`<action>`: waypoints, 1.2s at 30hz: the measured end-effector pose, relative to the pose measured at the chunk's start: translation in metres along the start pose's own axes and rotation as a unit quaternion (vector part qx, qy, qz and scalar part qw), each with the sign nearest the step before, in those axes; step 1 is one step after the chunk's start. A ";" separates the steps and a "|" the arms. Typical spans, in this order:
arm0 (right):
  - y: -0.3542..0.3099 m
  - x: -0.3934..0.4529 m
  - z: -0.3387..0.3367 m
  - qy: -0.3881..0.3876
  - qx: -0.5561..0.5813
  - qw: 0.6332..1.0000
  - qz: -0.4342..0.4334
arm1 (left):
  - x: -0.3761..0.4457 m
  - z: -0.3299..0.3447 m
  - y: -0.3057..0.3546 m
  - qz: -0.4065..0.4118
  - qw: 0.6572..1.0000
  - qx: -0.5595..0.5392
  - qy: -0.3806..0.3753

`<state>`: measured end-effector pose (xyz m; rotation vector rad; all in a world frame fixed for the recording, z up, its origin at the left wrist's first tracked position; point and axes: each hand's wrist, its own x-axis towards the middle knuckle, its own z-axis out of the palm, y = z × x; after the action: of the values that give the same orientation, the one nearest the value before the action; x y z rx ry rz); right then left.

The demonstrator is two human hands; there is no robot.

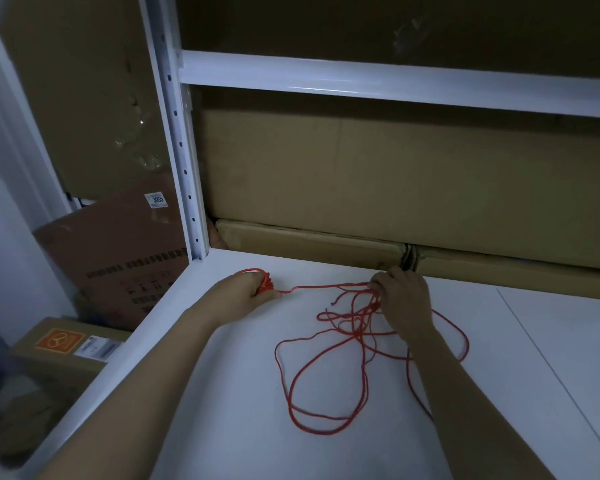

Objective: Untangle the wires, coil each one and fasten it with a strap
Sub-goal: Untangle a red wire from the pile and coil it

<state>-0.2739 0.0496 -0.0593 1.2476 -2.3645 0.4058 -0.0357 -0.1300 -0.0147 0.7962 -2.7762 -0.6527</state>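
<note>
A long red wire [326, 372] lies in loose, crossing loops on the white shelf board [222, 427]. My left hand [248, 292] grips a small bundle of wound red wire [266, 284] near the shelf's back left corner. One strand runs from that bundle to the right, to my right hand [404, 299]. The fingers of my right hand are curled into the tangle and pinch strands at its top. A free wire end [333, 302] shows just left of the right hand. No strap is in view.
Large cardboard boxes [395, 174] fill the back of the shelf behind my hands. A white metal upright [184, 161] and crossbeam [395, 81] frame the shelf. More boxes [118, 265] stand on the floor to the left.
</note>
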 end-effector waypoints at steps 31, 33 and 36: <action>-0.073 0.059 -0.092 -0.135 0.455 0.880 -0.028 | 0.023 -0.066 0.039 0.026 0.937 -0.254 0.239; -0.089 0.048 -0.085 -0.213 0.518 0.827 -0.042 | 0.028 -0.073 0.053 0.040 0.926 -0.263 0.269; -0.095 0.044 -0.092 -0.339 0.589 0.732 -0.046 | 0.038 -0.075 0.067 0.072 0.926 -0.225 0.295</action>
<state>-0.1953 0.0071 0.0471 2.3388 -2.5306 1.9135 -0.0768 -0.1262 0.0848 0.5599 -2.0104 -0.8152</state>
